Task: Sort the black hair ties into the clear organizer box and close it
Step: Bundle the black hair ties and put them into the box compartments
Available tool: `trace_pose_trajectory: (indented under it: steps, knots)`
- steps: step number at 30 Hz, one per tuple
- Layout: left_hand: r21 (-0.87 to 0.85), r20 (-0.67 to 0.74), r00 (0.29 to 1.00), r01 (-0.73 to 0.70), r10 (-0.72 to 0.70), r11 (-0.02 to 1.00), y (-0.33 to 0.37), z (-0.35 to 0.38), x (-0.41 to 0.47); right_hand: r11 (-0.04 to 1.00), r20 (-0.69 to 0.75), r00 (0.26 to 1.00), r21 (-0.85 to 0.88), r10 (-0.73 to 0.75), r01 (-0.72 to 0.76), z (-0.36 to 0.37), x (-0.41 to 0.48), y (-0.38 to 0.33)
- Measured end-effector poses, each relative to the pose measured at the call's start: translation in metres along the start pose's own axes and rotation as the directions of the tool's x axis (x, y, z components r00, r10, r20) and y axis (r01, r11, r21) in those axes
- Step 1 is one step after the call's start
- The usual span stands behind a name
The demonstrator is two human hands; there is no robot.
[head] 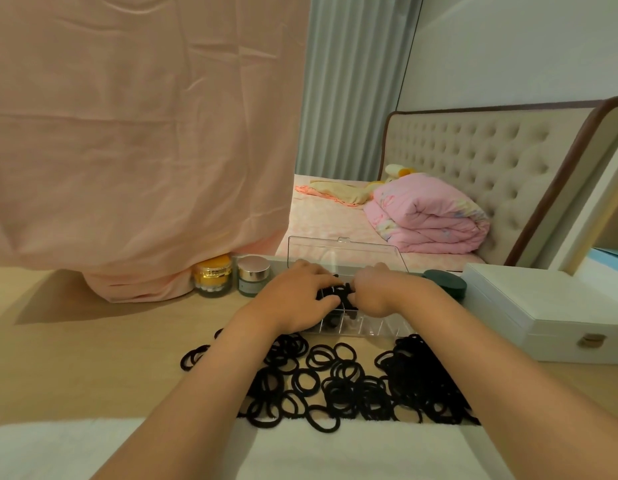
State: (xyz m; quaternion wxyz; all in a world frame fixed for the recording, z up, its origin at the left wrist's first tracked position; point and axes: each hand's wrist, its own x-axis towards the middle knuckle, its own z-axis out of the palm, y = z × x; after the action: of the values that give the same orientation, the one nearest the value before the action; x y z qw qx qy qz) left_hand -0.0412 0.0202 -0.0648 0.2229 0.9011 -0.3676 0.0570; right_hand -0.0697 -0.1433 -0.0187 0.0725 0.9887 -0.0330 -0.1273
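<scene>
Hands (293,294) (378,292) tight around black hair ties (343,295)

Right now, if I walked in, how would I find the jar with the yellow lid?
Find the big pink cloth hanging over the left of the table. Under its bottom right edge stand two small jars side by side. The yellow-lidded jar is the left one, with a gold band; the other jar has a pale pink lid.

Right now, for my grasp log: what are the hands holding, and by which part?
A bunch of black hair ties over the clear box: left hand grips its left side, right hand its right.
</scene>
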Motion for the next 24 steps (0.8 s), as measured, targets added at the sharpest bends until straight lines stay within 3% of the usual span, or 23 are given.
trace_pose_trajectory:
  steps: [2, 7, 10, 14, 17, 22, 24]
  knots:
    - [0.011, 0.043, 0.999, 0.013, -0.013, 1.000, 0.000, 0.003, 0.001, 0.988, -0.008, 0.999, 0.145, -0.042, 0.043, -0.003, -0.005, 0.010]
    - [0.016, 0.067, 0.997, 0.024, -0.025, 1.000, 0.001, 0.005, 0.004, 0.922, -0.312, 0.948, 0.344, -0.068, 0.179, -0.004, -0.025, 0.028]
    - [-0.094, 0.028, 0.999, 0.036, -0.033, 0.995, -0.002, 0.003, 0.005, 0.916, -0.332, 0.931, 0.309, -0.149, 0.257, 0.009, -0.039, 0.019]
    - [-0.136, -0.129, 0.986, 0.084, -0.102, 0.987, -0.011, -0.003, 0.004, 0.963, -0.309, 0.917, 0.014, -0.252, 0.270, 0.026, -0.036, 0.015]
    - [-0.089, -0.089, 0.989, 0.109, -0.117, 0.990, -0.015, -0.005, 0.004, 0.951, -0.267, 0.914, -0.144, -0.305, 0.275, 0.029, -0.031, 0.015]
    - [0.073, -0.011, 0.998, 0.069, -0.068, 0.995, -0.011, 0.000, 0.005, 0.961, -0.456, 0.866, 0.071, -0.206, 0.266, 0.017, -0.033, 0.023]
    - [0.092, -0.017, 0.998, 0.059, -0.058, 0.994, -0.011, 0.001, 0.006, 0.957, -0.520, 0.830, 0.080, -0.200, 0.281, 0.015, -0.036, 0.024]
